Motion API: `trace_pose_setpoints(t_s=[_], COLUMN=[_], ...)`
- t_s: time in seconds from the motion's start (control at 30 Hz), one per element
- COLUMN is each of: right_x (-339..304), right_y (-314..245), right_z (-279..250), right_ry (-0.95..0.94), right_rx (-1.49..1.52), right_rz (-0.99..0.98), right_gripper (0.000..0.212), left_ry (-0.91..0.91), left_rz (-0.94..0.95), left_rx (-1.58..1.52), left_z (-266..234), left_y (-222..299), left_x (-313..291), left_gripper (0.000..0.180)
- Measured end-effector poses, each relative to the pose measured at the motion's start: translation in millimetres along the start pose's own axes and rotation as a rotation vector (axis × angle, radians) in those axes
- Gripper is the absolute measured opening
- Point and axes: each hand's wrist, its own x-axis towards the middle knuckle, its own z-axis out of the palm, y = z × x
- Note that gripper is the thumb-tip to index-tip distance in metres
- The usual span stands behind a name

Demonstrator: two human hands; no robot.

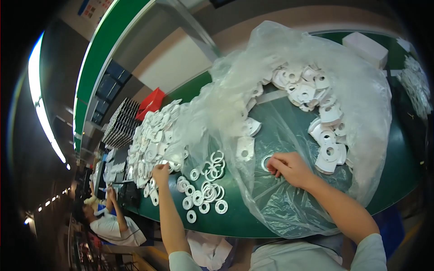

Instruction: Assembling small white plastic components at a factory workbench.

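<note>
My right hand (293, 169) is over a clear plastic bag (289, 212) spread on the green table. Its curled fingers grip the edge of a thin white ring (265, 163). Further left, my left hand (161, 174) reaches to the near edge of a big heap of white plastic parts (156, 131). Its fingertips are pinched together at the heap; what they hold is not clear. Between my hands lie several loose white rings (210, 192), some thin, others thicker with a broad face.
More flat white parts with round holes (305, 90) lie within the bag's raised folds. A white block (366, 49) stands at the back right. Beyond the left heap are a red bin (150, 103) and stacked trays (121, 123). Another person (116, 228) sits further left along the table (235, 226).
</note>
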Motion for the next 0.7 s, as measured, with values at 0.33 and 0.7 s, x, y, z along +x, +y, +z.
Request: trace_pose_setpoints(t_s=[0.33,0.7], right_x=[-1.0,1.3], right_y=[24.4,33.0], right_z=[-8.9,-21.3], right_ry=[0.049,0.111], right_rx=[-0.036,0.216], right_rz=[-0.060,0.016], right_gripper=[0.032,0.047], left_ry=[0.192,0.179], left_rz=[-0.151,0.847], left_rx=[-0.035,-0.603], left_z=[13.8,24.6], left_y=[39.5,213.3], left_x=[-16.6,-164.6], left_gripper=[0.020,0.020])
